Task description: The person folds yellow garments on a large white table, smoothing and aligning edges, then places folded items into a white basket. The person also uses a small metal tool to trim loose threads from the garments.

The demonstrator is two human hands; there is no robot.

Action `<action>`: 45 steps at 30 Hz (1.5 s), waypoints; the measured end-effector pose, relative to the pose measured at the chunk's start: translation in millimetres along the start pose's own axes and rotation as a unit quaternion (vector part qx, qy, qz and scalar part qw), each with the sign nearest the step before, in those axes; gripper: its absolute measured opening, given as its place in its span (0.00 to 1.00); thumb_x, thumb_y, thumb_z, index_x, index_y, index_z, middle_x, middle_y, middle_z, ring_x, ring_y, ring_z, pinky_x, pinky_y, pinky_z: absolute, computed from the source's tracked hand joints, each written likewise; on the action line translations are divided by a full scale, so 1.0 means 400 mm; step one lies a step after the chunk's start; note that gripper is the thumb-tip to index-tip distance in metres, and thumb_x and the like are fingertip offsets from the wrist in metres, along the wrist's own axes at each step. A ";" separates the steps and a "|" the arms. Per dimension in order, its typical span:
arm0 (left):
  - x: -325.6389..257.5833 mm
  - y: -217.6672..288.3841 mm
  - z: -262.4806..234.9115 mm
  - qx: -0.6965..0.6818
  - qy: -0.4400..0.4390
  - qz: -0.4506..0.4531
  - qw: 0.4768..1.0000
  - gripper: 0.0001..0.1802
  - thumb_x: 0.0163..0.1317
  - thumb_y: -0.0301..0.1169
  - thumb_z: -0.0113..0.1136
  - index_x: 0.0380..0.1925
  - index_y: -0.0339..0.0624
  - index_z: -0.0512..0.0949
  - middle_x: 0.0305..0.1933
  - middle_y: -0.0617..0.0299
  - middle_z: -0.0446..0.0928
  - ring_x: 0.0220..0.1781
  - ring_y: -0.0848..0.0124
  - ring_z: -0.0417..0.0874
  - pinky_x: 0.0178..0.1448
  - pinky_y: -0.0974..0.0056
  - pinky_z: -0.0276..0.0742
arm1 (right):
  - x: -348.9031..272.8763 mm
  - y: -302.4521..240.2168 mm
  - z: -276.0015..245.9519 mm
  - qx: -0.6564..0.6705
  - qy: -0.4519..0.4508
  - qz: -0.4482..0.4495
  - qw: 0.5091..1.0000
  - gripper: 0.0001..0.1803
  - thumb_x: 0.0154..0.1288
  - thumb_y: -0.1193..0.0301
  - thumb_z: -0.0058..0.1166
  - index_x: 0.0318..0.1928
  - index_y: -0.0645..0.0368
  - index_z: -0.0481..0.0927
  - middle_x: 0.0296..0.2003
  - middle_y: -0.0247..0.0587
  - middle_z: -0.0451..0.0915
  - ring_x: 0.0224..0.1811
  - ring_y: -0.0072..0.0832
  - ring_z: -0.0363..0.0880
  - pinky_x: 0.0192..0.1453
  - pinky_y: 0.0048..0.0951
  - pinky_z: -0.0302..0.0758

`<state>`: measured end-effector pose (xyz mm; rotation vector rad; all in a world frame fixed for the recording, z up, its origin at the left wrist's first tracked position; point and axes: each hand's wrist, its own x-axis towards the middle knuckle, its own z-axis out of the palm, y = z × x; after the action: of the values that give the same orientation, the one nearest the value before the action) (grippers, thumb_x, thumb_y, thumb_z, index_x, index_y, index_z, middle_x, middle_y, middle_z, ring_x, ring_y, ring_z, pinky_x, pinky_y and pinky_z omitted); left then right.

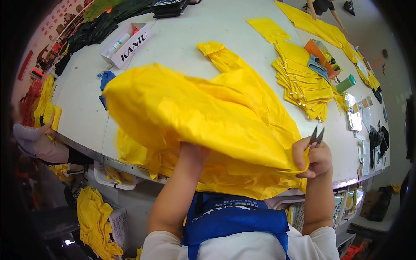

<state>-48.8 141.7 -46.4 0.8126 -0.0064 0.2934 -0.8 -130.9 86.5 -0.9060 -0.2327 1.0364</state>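
Observation:
A glossy yellow garment [208, 117] is spread in the air over the near side of the table, one sleeve [236, 63] trailing away from me. My left hand [195, 150] goes under the raised cloth, so its fingers are hidden. At the right, my right hand [315, 159] is closed on the garment's edge. The same fist also carries small pointed scissors [320, 136], whose two blades stick up apart above the fingers; their handles are covered by the hand.
Right of the garment lies a stack of folded yellow pieces [299, 80], beside an orange box [318, 56] and a green-capped cup [346, 83]. A white box [127, 45] stands at the far left. People work at the left [37, 138] and far right [323, 6]. Below hangs a basket [118, 223].

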 end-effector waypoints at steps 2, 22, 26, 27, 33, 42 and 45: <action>0.026 0.040 -0.016 0.169 -0.039 0.016 0.985 0.28 0.68 0.42 0.51 0.66 0.48 0.61 0.66 0.60 0.65 0.66 0.61 0.67 0.67 0.55 0.67 | -0.008 -0.015 -0.039 0.085 -0.074 -0.071 0.991 0.08 0.57 0.78 0.36 0.27 0.68 0.69 0.06 0.39 0.62 0.02 0.19 0.51 0.06 0.24 0.46; -0.088 0.125 -0.019 -0.131 0.020 -0.388 0.912 0.26 0.66 0.31 0.42 0.65 0.40 0.60 0.63 0.54 0.70 0.60 0.58 0.75 0.61 0.49 0.73 | 0.063 0.215 -0.033 -0.576 0.225 -0.242 0.747 0.22 0.54 0.72 0.59 0.50 0.60 0.70 0.35 0.42 0.72 0.33 0.31 0.72 0.35 0.27 0.68; -0.099 0.125 -0.016 -0.146 0.016 -0.372 0.916 0.26 0.70 0.36 0.38 0.67 0.42 0.55 0.68 0.55 0.64 0.66 0.56 0.69 0.63 0.44 0.69 | 0.082 0.201 -0.022 -0.651 0.214 -0.272 0.676 0.18 0.50 0.71 0.67 0.43 0.56 0.79 0.33 0.40 0.77 0.32 0.35 0.78 0.32 0.30 0.69; -0.101 0.123 -0.016 -0.149 0.022 -0.371 0.916 0.26 0.71 0.36 0.38 0.68 0.43 0.55 0.68 0.55 0.64 0.67 0.56 0.68 0.64 0.44 0.69 | 0.083 0.200 -0.016 -0.658 0.200 -0.284 0.669 0.17 0.49 0.72 0.67 0.42 0.55 0.80 0.33 0.39 0.78 0.32 0.34 0.78 0.32 0.30 0.69; -0.115 0.093 0.037 -0.176 0.008 -0.328 0.928 0.27 0.73 0.40 0.40 0.68 0.44 0.53 0.68 0.57 0.64 0.68 0.59 0.67 0.68 0.51 0.66 | 0.137 0.229 0.005 -0.687 0.138 -0.336 0.629 0.20 0.40 0.77 0.63 0.40 0.51 0.83 0.36 0.31 0.82 0.31 0.29 0.79 0.32 0.30 0.67; -0.145 0.029 0.080 0.000 0.097 -0.241 0.966 0.26 0.70 0.29 0.48 0.66 0.44 0.56 0.66 0.57 0.65 0.66 0.62 0.68 0.68 0.55 0.64 | 0.158 0.286 -0.043 -0.677 0.185 -0.298 0.647 0.15 0.42 0.77 0.66 0.35 0.53 0.82 0.29 0.32 0.82 0.29 0.31 0.80 0.32 0.31 0.68; -0.138 0.048 0.090 -0.050 0.111 -0.275 0.954 0.25 0.72 0.32 0.45 0.67 0.45 0.55 0.67 0.57 0.64 0.68 0.61 0.67 0.69 0.54 0.65 | 0.142 0.261 -0.056 -0.667 0.137 -0.304 0.666 0.18 0.43 0.78 0.63 0.40 0.53 0.82 0.27 0.30 0.82 0.26 0.28 0.79 0.29 0.29 0.69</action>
<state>-102.9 114.2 -14.2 0.6459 0.4075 -0.1454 -25.7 -75.8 -18.2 -2.0876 -1.0455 -0.1110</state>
